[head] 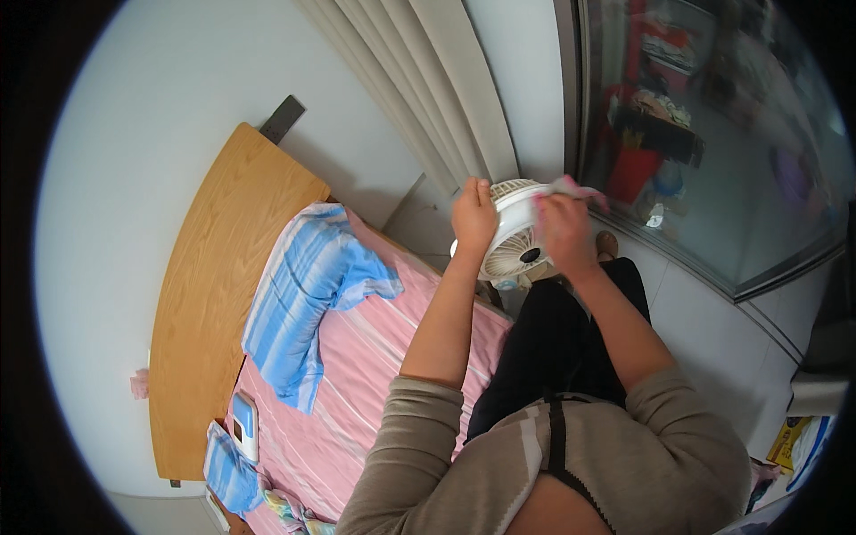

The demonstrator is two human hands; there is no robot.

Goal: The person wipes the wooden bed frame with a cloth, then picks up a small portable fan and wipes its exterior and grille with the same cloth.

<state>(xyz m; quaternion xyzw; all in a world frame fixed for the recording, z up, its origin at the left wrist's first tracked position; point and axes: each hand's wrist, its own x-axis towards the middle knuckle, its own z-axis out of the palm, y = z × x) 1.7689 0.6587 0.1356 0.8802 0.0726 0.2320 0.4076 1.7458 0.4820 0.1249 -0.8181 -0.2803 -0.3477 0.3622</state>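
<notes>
A round white electric fan [513, 217] with a slatted grille and a dark hub is in front of me, beside the bed. My left hand [475, 217] grips the rim of its housing on the left side. At the rim's right side my right hand [567, 231], blurred, holds a pink and white cloth [580, 191] against the housing. The fan's lower part is mostly hidden behind my arms and legs.
The bed with a pink striped sheet [374, 354], a blue striped pillow [294, 294] and a wooden headboard [221, 287] is to the left. A beige curtain [428, 80] hangs behind the fan. A glass sliding door [709, 200] stands to the right, above a tiled floor [702, 341].
</notes>
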